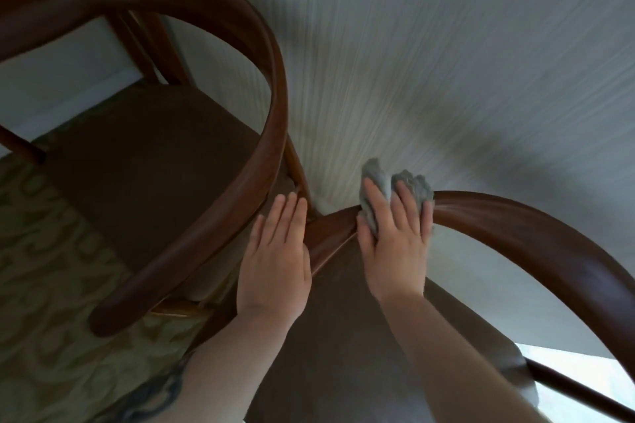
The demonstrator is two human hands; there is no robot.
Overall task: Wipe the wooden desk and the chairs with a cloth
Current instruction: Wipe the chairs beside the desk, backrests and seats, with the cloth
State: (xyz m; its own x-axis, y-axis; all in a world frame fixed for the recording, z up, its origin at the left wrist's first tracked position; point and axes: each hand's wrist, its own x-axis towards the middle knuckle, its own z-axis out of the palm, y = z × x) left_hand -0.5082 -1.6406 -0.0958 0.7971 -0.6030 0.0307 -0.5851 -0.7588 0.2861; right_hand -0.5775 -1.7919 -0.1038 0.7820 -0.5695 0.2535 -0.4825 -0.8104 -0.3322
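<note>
Two dark wooden chairs stand side by side against a pale, finely striped wall [429,45], seen from above. The right hand [395,237] lies over the curved top rail of the near chair [532,237], fingers nearly straight, pressing a grey cloth [414,182] onto the wood; the cloth bunches up past the fingertips and a fold of it shows between thumb and forefinger, so this grip is flat on the cloth rather than curled round it. The left hand [275,261] rests flat with straight, closed fingers on the left end of the same rail, holding nothing, its grip open. Just left of it, the far chair [220,21] shows its round rail sweeping in a loop over a dark brown seat, the end of that rail lying close beside the left hand. The near chair's brown seat lies below both forearms. Under the chairs is a carpet [41,251] patterned in green and cream. A dark tattoo [154,395] marks the left forearm.
</note>
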